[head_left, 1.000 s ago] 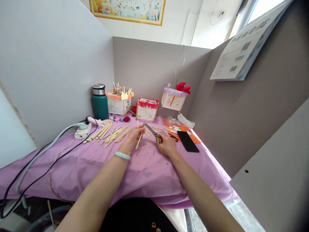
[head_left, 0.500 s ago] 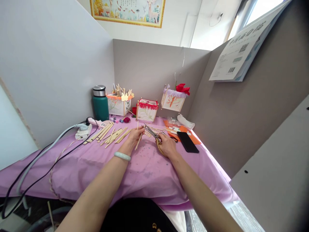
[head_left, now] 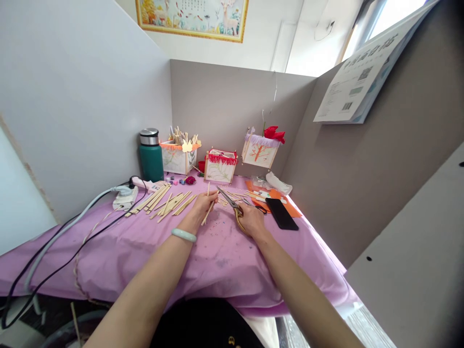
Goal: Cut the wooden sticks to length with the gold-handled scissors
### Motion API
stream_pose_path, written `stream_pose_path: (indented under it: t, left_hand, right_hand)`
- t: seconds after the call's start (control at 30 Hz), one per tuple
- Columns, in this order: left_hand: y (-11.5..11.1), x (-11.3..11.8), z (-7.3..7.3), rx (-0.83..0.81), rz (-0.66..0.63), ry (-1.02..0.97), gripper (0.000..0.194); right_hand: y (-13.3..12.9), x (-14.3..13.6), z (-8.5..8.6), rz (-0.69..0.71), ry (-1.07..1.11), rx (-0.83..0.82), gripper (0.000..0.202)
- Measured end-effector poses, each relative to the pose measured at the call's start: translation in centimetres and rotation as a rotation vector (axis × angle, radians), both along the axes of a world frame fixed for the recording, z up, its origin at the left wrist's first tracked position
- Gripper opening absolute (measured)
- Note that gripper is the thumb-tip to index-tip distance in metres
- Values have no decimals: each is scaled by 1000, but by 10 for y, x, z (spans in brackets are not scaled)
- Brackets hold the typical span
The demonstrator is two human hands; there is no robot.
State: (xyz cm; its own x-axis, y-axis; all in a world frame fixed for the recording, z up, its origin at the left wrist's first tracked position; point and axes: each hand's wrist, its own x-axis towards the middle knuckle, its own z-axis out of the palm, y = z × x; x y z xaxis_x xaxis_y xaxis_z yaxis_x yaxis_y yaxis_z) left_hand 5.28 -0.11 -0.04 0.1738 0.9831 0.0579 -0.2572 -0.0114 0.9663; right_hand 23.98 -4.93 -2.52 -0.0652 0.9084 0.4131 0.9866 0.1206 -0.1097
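My left hand (head_left: 203, 203), below a pale green bangle (head_left: 183, 235), pinches thin wooden sticks (head_left: 207, 215) that cross near the fingertips. My right hand (head_left: 251, 220) is wrapped round the gold handles of a pair of scissors (head_left: 229, 199). The blades point up and left, with their tips close to my left fingertips and the sticks. Whether the blades touch a stick is too small to tell. Several flat wooden sticks (head_left: 176, 203) lie on the purple cloth (head_left: 224, 278) left of my left hand.
A green bottle (head_left: 151, 159), a box of sticks (head_left: 177, 159), a red-fringed box (head_left: 220, 169) and a purple-fringed box (head_left: 261, 151) stand behind. A black phone (head_left: 282, 213) lies on the right beside orange paper (head_left: 293, 208). Cables run left from a power strip (head_left: 125, 198).
The scissors' blades look closer together than before. The sticks in my left hand have shifted slightly, while both arms have hardly moved.
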Motion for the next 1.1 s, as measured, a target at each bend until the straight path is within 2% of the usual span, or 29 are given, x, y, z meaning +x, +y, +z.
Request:
stream_pose_path:
  t: [0.37,1.1]
  left_hand:
    - [3,0,-3,-38,52,-29,25]
    - [14,-2,-13,-14,38,-58,19]
  right_hand:
    - [0,2,0,10,4,1,32]
    - [0,2,2,22,21,-17,31]
